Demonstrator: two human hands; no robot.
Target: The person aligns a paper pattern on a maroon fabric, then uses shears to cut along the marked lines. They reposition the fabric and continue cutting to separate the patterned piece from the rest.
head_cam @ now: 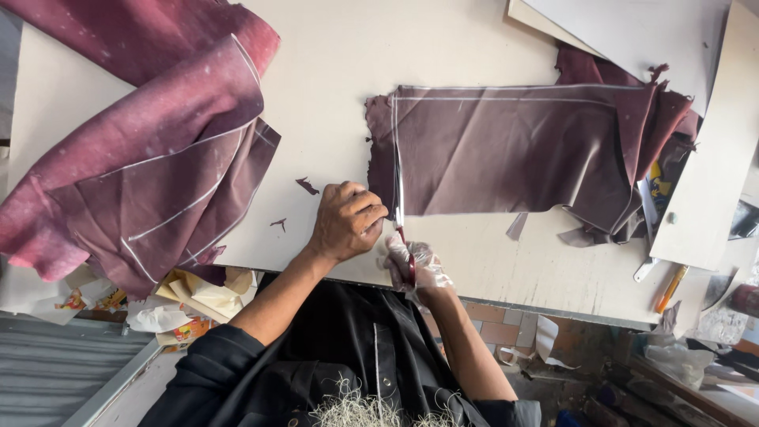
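- two hands work at the near edge of a pale table [332,71], just beside each other.
- left hand [346,221] is curled into a loose fist, knuckles up, resting on the table and touching the left edge of a maroon fabric piece [514,150].
- right hand [417,265], in a thin clear glove, is closed around a slim tool with a dark red handle [410,265]; its tip points toward the fabric's near left corner. what kind of tool it is, i cannot tell.
- maroon fabric piece lies flat, right of the hands, marked with pale chalk lines along its left and far edges.
- folded maroon cloth [150,150] with white lines hangs over the table's left end, well apart from the hands.
- small fabric scraps [307,186] lie on the table left of the left hand.
- grey boards [672,39] overlap the fabric at far right.
- an orange pen [670,289] lies near the right edge.
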